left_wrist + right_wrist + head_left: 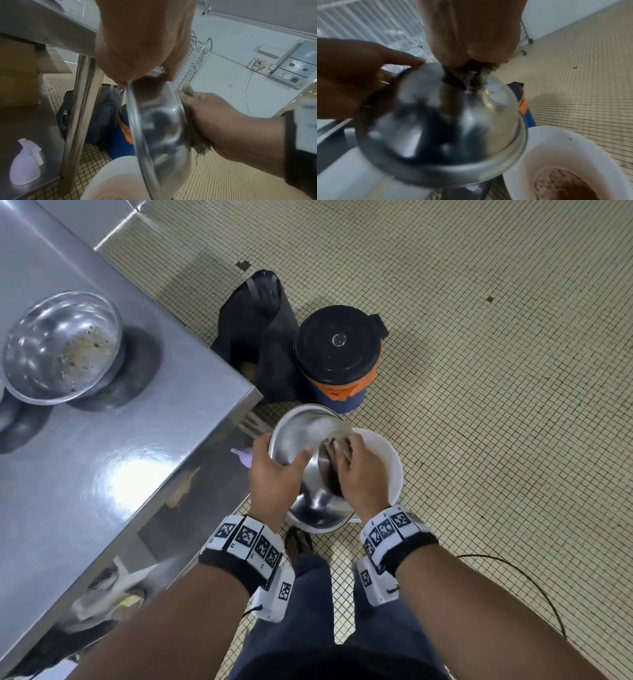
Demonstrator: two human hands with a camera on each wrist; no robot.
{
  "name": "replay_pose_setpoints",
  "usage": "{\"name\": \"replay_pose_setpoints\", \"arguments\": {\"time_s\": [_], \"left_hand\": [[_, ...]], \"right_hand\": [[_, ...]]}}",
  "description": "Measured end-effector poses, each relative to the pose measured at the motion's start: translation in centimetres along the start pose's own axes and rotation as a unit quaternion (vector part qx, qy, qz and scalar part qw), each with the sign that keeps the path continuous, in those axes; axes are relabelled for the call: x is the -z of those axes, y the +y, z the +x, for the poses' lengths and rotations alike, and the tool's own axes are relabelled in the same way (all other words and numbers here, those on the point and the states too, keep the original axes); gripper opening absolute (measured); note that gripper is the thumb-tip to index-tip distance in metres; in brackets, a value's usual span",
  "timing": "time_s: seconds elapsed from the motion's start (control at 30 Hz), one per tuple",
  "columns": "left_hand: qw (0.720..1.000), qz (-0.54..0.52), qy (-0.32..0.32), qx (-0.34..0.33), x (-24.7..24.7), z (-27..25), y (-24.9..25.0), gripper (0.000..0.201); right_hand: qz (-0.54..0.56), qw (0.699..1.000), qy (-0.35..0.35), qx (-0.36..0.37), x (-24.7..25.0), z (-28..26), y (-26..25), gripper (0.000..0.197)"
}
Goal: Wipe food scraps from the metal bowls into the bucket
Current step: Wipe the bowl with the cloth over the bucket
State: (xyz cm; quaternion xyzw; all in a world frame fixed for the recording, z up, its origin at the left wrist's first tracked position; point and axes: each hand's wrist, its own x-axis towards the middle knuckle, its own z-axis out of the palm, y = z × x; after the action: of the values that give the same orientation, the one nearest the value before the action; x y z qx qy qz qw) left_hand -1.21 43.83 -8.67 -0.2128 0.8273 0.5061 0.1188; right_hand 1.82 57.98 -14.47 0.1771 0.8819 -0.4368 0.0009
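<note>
My left hand (274, 470) grips the rim of a metal bowl (298, 433) and holds it tilted over a white bucket (387, 460) on the floor. My right hand (363, 474) clutches a grey rag (339, 450) and presses it on the bowl. The wrist views show the rag (474, 77) lying against the bowl's rounded outer side (436, 121). Brown slop sits in the bucket (539, 142). A second metal bowl (61, 347), holding brown scraps, stands on the steel table (120, 457) to the left.
A black-lidded blue and orange container (339, 344) and a black bag (257, 330) stand on the tiled floor behind the bucket. The table leg (80, 108) is just left of the bowl. A white spray bottle (25, 162) sits on the lower shelf. A cable (534, 587) runs along the floor at right.
</note>
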Motion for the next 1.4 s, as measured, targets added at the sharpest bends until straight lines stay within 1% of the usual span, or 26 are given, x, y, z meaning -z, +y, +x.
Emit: {"name": "replay_pose_setpoints", "arguments": {"time_s": [0.07,0.1,0.17,0.23,0.27,0.33,0.43,0.5,0.57,0.63,0.7,0.73,0.77,0.83,0.9,0.93,0.97,1.0,1.07,1.13,1.2,1.23,1.3,1.37,1.4], "left_hand": [[1.0,0.002,-0.004,0.0,0.4,-0.3,-0.2,0.053],[1.0,0.004,-0.004,-0.001,0.7,-0.5,-0.3,0.051],[1.0,0.011,-0.005,-0.002,1.0,-0.8,-0.6,0.05],[1.0,0.014,-0.005,-0.001,1.1,-0.9,-0.7,0.05],[1.0,0.017,-0.004,0.0,1.1,-1.0,-0.7,0.05],[1.0,0.021,-0.002,0.0,1.0,-0.9,-0.7,0.051],[1.0,0.018,-0.007,-0.014,0.6,-0.9,-0.1,0.053],[0.999,0.024,-0.016,-0.028,0.6,-1.0,0.2,0.053],[0.999,0.028,-0.017,-0.029,0.9,-1.2,0.1,0.052],[0.999,0.031,-0.014,-0.03,1.3,-1.5,-0.1,0.053],[0.999,0.032,-0.012,-0.03,1.6,-1.7,-0.3,0.053],[0.999,0.029,-0.013,-0.029,1.6,-1.7,-0.4,0.052],[0.999,0.028,-0.014,-0.027,1.6,-1.8,-0.4,0.052],[0.999,0.03,-0.012,-0.026,1.2,-1.6,-0.5,0.053],[0.999,0.034,-0.012,-0.03,0.8,-1.6,-0.5,0.053],[0.998,0.037,-0.016,-0.038,0.6,-1.7,-0.4,0.052],[0.998,0.041,-0.022,-0.046,0.5,-1.9,-0.3,0.05],[0.997,0.043,-0.026,-0.053,0.6,-2.0,-0.2,0.05],[0.996,0.045,-0.03,-0.064,1.3,-2.3,-0.3,0.05],[0.995,0.049,-0.033,-0.075,2.1,-2.7,-0.5,0.052],[0.996,0.043,-0.036,-0.074,2.8,-3.0,-0.7,0.053],[0.996,0.037,-0.034,-0.073,3.0,-3.0,-0.8,0.054],[0.997,0.033,-0.025,-0.071,2.9,-2.9,-0.9,0.053],[0.997,0.031,-0.016,-0.067,2.5,-2.7,-0.7,0.05],[0.997,0.026,-0.01,-0.068,2.2,-2.5,-0.5,0.049]], "right_hand": [[-0.041,0.998,0.001,-0.038,0.5,0.7,1.1,0.046],[-0.064,0.996,-0.006,-0.058,0.8,1.1,1.7,0.047],[-0.09,0.991,-0.025,-0.093,1.6,1.7,2.6,0.043],[-0.071,0.991,-0.031,-0.11,2.2,2.0,3.0,0.035],[-0.05,0.993,-0.024,-0.104,2.3,2.0,2.9,0.029],[-0.005,0.998,-0.002,-0.063,2.1,1.5,1.8,0.023],[0.027,1.0,-0.004,0.0,0.7,-0.4,-0.3,0.03],[-0.002,1.0,-0.002,0.012,0.1,-1.2,-0.5,0.039],[-0.053,0.998,0.011,-0.019,0.2,-0.9,0.6,0.044],[-0.091,0.993,0.0,-0.074,0.9,0.2,2.1,0.044],[-0.106,0.987,-0.022,-0.117,1.7,1.1,3.2,0.044],[-0.101,0.988,-0.016,-0.119,2.1,1.4,3.5,0.043],[-0.086,0.99,0.002,-0.11,2.3,1.5,3.4,0.04],[-0.043,0.996,0.032,-0.066,2.0,1.1,1.9,0.033],[-0.011,0.999,0.031,0.0,1.1,0.0,-0.6,0.029],[-0.008,0.999,0.022,0.023,0.6,-0.6,-1.6,0.031],[-0.016,0.999,0.018,0.028,0.1,-0.8,-2.1,0.033],[-0.024,0.999,0.025,0.019,0.0,-0.8,-2.0,0.034],[-0.048,0.998,0.035,-0.035,0.3,0.2,-0.6,0.032],[-0.087,0.991,0.012,-0.097,1.1,1.4,1.4,0.034],[-0.114,0.986,-0.015,-0.122,1.7,1.9,2.8,0.039],[-0.111,0.986,-0.017,-0.125,1.9,2.0,3.0,0.04],[-0.068,0.992,0.006,-0.108,1.8,1.5,2.3,0.038],[-0.019,0.998,0.032,-0.047,1.2,0.2,0.3,0.031],[-0.007,0.999,0.032,-0.007,0.8,-0.8,-0.8,0.028]]}}
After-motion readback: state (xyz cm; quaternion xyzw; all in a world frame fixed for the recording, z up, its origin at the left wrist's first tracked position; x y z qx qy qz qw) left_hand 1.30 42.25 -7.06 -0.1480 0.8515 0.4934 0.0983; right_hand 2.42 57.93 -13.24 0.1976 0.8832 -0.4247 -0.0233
